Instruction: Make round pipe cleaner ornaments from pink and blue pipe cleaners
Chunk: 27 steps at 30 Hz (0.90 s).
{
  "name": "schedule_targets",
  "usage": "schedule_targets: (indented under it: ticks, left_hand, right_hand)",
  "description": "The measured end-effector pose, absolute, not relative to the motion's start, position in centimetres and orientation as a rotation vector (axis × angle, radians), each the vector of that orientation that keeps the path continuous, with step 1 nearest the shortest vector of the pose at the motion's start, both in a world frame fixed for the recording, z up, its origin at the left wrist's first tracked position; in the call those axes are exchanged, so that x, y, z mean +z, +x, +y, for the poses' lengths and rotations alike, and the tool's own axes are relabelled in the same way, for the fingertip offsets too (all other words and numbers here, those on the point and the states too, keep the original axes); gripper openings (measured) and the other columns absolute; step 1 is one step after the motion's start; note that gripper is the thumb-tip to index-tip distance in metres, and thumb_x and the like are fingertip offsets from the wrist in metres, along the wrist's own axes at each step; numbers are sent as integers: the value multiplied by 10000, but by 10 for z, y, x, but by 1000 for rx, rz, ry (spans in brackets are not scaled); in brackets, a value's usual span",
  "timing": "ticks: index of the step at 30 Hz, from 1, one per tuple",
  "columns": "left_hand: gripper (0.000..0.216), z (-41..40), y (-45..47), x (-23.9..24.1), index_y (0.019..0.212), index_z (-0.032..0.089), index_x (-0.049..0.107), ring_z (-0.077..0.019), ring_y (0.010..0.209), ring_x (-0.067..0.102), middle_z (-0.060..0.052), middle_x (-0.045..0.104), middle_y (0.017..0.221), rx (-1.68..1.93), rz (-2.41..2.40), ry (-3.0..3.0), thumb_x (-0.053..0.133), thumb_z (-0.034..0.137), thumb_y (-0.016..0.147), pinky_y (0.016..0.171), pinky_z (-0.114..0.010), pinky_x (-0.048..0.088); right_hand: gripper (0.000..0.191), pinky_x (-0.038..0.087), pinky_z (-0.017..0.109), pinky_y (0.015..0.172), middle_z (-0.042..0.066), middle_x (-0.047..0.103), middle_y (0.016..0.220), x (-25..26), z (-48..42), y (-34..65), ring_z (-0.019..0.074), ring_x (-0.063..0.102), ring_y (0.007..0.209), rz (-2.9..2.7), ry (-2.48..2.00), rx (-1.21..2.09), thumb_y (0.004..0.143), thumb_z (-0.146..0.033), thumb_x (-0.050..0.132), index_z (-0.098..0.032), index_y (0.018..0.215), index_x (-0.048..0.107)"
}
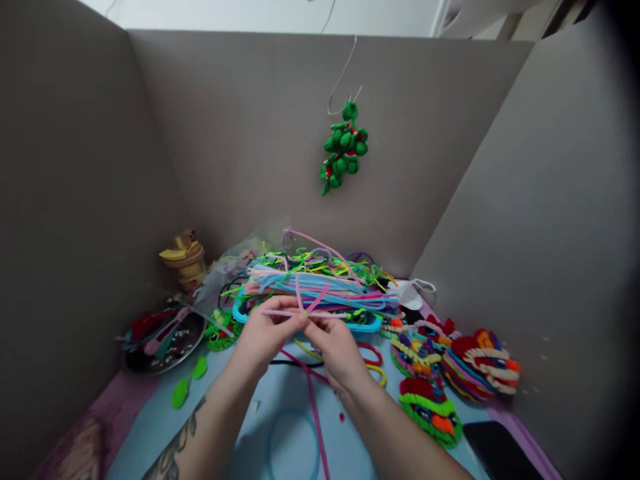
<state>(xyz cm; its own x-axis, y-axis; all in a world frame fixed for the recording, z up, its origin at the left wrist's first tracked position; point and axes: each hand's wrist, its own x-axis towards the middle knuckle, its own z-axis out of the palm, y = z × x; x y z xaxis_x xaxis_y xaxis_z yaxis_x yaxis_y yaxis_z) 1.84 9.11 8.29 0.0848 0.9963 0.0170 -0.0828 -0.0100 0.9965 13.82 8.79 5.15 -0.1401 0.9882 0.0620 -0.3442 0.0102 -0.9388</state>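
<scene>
Both hands meet over the middle of the table, fingertips pinched together. Between them, pink pipe cleaners (pixel 326 293) cross one another, with ends sticking up and out to the sides and a small yellow-green bit at the crossing. My left hand (pixel 265 333) is closed on them from the left, and my right hand (pixel 337 347) grips from the right. Below the hands, a darker pink strand (pixel 315 413) runs down the table. Red and yellow loops (pixel 375 363), looking like scissor handles, show beside my right hand; it partly hides them.
Behind the hands, a blue tray (pixel 367 327) bears piled pipe cleaners (pixel 320 283). Finished colourful pieces (pixel 430 410) and a black phone (pixel 500 453) lie at right. A metal bowl (pixel 190 347) stands left. Grey panels enclose the table; a green ornament (pixel 345 147) hangs ahead.
</scene>
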Motion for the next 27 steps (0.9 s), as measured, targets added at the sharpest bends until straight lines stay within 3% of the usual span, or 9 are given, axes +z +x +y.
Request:
schedule_targets:
  ticks: [4,7,11,19,27]
  left_hand:
    - [410,97,13,82,846,125,594,-158,622,625,-28,668,671,1288,1108,1139,784,326,543,626,-261,480]
    - [435,100,6,83,863,128,577,-166,606,631,-21,670,641,1320,1145,1151,783,336,541,621,-270,483]
    - [404,100,4,81,884,121,577,-154,616,621,-21,658,647,1250,1118,1255,757,325,586,605,-248,463]
    - [413,99,13,73,929,117,580,-142,643,602,-35,642,723,1149,1032,1308,748,299,599,600,-239,453]
    - [440,100,10,71,941,115,583,-140,593,589,-13,628,651,1079,1093,1301,751,305,583,573,-242,437]
  right_hand:
    - [287,440,263,611,22,629,755,47,92,148,149,563,669,-1120,-928,1272,661,-355,682,-177,880,628]
    - [415,461,282,708,59,621,939,50,93,161,177,580,857,-1200,-1006,942,681,-339,662,-188,1055,565]
    - [177,441,300,759,60,633,902,61,91,170,188,571,865,-1569,-1100,725,707,-291,639,-177,842,653]
    - [179,424,259,618,29,653,701,55,94,167,147,554,642,-1479,-1136,1098,690,-305,646,-143,759,679]
    - [224,418,265,632,23,645,679,46,99,166,143,553,643,-1405,-963,1439,647,-328,694,-136,762,685]
